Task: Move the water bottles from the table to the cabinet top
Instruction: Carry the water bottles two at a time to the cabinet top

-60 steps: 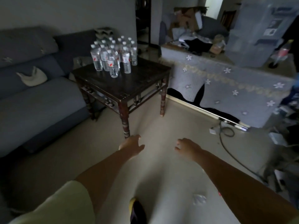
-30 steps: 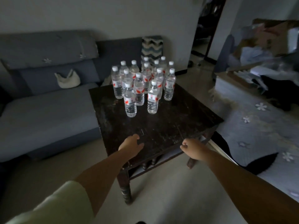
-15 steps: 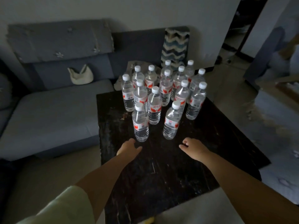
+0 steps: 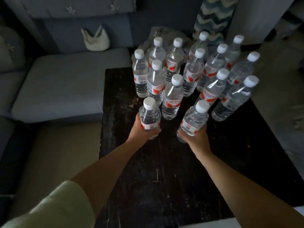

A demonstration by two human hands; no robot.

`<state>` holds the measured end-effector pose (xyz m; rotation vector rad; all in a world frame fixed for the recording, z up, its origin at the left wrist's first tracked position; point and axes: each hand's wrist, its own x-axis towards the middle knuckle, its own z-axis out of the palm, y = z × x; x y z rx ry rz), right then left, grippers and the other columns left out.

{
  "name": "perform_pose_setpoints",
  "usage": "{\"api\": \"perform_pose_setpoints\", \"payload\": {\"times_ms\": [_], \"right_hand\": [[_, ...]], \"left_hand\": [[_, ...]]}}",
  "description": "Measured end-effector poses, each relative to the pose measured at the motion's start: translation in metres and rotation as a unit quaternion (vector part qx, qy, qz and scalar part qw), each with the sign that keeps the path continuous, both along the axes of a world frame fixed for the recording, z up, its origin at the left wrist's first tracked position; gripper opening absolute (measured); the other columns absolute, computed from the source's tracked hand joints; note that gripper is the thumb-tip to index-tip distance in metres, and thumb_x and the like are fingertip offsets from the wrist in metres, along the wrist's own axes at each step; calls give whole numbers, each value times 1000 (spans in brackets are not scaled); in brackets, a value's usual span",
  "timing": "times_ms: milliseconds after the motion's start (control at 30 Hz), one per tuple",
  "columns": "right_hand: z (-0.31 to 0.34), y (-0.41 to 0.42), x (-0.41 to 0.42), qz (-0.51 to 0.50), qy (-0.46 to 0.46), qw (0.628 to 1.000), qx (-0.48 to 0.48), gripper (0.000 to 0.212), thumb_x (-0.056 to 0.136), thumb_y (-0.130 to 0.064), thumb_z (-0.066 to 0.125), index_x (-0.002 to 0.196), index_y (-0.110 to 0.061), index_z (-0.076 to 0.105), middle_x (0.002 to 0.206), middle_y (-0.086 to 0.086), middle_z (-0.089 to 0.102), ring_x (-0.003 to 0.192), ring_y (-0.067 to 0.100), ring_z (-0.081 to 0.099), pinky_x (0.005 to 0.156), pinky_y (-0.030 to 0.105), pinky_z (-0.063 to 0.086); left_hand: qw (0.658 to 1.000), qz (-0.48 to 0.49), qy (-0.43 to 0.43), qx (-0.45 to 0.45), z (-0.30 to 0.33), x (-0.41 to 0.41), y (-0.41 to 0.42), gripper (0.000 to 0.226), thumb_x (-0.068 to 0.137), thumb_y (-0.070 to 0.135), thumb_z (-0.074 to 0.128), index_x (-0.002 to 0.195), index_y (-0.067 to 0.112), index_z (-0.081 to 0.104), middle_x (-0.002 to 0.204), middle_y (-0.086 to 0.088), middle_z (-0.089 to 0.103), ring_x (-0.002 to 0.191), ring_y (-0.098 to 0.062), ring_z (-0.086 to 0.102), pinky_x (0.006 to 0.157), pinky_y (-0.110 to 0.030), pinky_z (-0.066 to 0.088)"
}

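Here, left hand (image 4: 139, 129) and right hand (image 4: 195, 137) each grip a clear plastic white-capped water bottle (image 4: 149, 117) at the cluster's 6 o'clock edge on the dark wooden table (image 4: 164, 170); none shelved yet.

A dark wooden table (image 4: 172, 170) carries a cluster of upright water bottles (image 4: 172, 94).

A big blue-grey sofa (image 4: 62, 86) sits at the left. A small white bag (image 4: 95, 40) leans on its back cushion. A cushion with a zigzag pattern (image 4: 213, 15) stands up at the far right. The pale floor (image 4: 54, 155) shows in front of the sofa.
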<state>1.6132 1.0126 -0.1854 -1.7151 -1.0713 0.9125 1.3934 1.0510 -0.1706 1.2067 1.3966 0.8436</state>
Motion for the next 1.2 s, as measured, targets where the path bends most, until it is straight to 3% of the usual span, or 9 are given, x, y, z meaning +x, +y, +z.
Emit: {"api": "perform_pose_setpoints", "payload": {"times_ms": [67, 167, 333, 567, 733, 867, 1033, 1167, 1200], "right_hand": [[-4, 9, 0, 1, -16, 1000, 3, 74, 67, -28, 86, 125, -26, 40, 110, -12, 62, 97, 2, 61, 80, 15, 47], [-9, 15, 3, 6, -30, 1000, 5, 67, 66, -30, 86, 113, -33, 39, 96, -20, 60, 86, -4, 60, 70, 4, 42], [-8, 18, 9, 21, -38, 999, 2, 66, 63, -26, 88, 112, -32, 43, 91, -23, 57, 80, -9, 56, 63, -7, 38], [6, 1, 36, 77, -40, 996, -35, 68, 67, -27, 85, 124, -21, 47, 100, -14, 62, 91, 6, 62, 68, 7, 40], [18, -31, 60, 38, -45, 997, -58, 67, 69, -29, 83, 124, -19, 47, 97, -14, 61, 87, 5, 62, 65, 7, 39], [28, -75, 91, -38, -58, 994, -87, 70, 68, -33, 84, 123, -18, 44, 94, -15, 60, 79, 0, 59, 67, 12, 42], [37, -145, 102, -157, -43, 980, -113, 75, 67, -37, 84, 126, -19, 42, 104, -7, 60, 94, 13, 61, 75, 24, 43], [49, -212, 98, -257, -13, 963, -84, 50, 71, -21, 84, 110, -16, 53, 83, -11, 66, 75, 4, 68, 62, 16, 50], [51, -233, 97, -276, -7, 958, -81, 45, 71, -20, 83, 107, -19, 57, 82, -8, 69, 79, 8, 70, 64, 19, 54]], "left_hand": [[999, 32, 5, -10, -4, 2, 4, 87, 53, 35, 86, 130, 25, 46, 114, 4, 67, 105, -14, 66, 91, -38, 54], [998, 64, 21, -7, -11, 8, 2, 87, 48, 45, 83, 125, 23, 50, 111, 4, 69, 103, -12, 67, 91, -36, 55], [996, 72, 46, -16, -6, 17, 0, 73, 60, 28, 87, 123, 26, 49, 111, 4, 68, 103, -14, 66, 94, -42, 54], [982, -23, 187, -23, 11, 34, -13, 61, 64, 32, 87, 113, 17, 53, 106, 0, 68, 98, -19, 65, 92, -40, 52], [977, -102, 181, -38, 18, 62, -27, 65, 64, 33, 87, 117, 21, 52, 102, 8, 66, 88, -8, 63, 78, -23, 49], [971, -191, 133, -54, 26, 95, -30, 65, 67, 28, 85, 122, 16, 55, 109, -3, 69, 100, -20, 67, 91, -39, 54], [948, -295, 105, -54, 37, 122, -44, 59, 70, 31, 82, 121, 13, 56, 107, -5, 70, 95, -19, 69, 88, -39, 56], [917, -381, 108, -42, 43, 151, -68, 59, 72, 28, 82, 123, 15, 56, 110, -7, 69, 100, -23, 68, 95, -47, 52], [906, -407, 109, -38, 44, 160, -79, 58, 72, 27, 82, 123, 15, 56, 110, -7, 69, 100, -23, 68, 96, -48, 52]]}}
